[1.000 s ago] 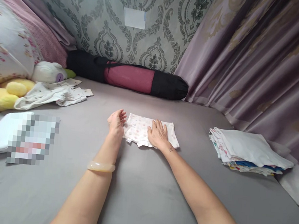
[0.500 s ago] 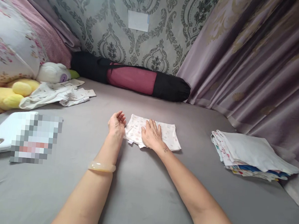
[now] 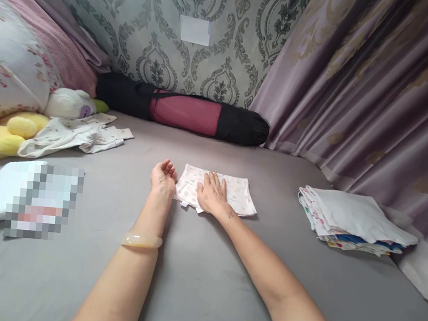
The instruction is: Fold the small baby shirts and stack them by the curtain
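A folded white garment (image 3: 239,195) with a small pale print lies flat on the grey bed sheet (image 3: 198,259), a small tag showing at its near left edge. On top of it my right hand (image 3: 213,193) rests palm down, fingers stretched out. My left hand (image 3: 163,177) is beside the garment's left edge, palm turned up and fingers loosely curled apart, with nothing in it. Whether its side touches the cloth I cannot tell.
A stack of folded clothes (image 3: 359,218) sits at the right. At the left lie a crumpled printed garment (image 3: 77,136), a yellow plush toy (image 3: 2,134) and a white device (image 3: 5,187) by a blurred item. A long black and red bag (image 3: 184,113) lies along the wall.
The view has shifted slightly, so most things appear a little further left. Both hands keep nearly the same pose about the garment, the right one still flat on it.
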Demonstrator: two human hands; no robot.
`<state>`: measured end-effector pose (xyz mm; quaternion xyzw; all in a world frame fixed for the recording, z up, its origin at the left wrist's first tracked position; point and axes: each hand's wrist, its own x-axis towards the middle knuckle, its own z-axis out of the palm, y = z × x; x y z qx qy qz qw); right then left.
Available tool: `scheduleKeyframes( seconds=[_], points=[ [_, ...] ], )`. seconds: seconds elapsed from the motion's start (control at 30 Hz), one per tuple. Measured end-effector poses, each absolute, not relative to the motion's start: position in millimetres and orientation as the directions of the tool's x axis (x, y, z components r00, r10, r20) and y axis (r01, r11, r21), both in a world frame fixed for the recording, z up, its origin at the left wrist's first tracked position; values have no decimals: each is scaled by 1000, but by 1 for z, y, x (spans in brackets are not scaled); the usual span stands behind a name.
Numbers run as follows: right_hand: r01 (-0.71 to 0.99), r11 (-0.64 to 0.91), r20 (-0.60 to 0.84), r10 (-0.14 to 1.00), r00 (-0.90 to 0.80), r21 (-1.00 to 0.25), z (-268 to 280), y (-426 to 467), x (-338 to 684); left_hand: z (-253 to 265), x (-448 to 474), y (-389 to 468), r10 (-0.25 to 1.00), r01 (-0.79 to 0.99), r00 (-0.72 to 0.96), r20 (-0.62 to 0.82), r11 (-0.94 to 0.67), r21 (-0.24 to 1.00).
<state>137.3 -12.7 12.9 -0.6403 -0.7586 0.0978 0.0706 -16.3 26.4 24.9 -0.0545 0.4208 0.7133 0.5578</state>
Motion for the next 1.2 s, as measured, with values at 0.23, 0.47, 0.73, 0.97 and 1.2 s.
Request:
scheduleKeyframes(
  seconds=[0.23,0.47,0.73,0.97,1.2],
  points=[
    [927,231,39,972,-230,-294,14,-10,116,27,-19,27,776,-844,-389,-496,-84,530],
    [928,241,43,970,-239,-285,9,-11,110,27,-21,27,778,-851,-394,-490,-107,514],
    [932,240,24,970,-243,-273,14,-6,105,28,-21,28,771,-854,-403,-494,-123,506],
    [912,291,33,955,-294,-288,15,-3,91,26,-23,28,778,-851,-404,-481,-128,510],
    [908,312,69,950,-305,-280,14,1,88,23,-25,30,785,-841,-416,-459,-139,523]
  ],
)
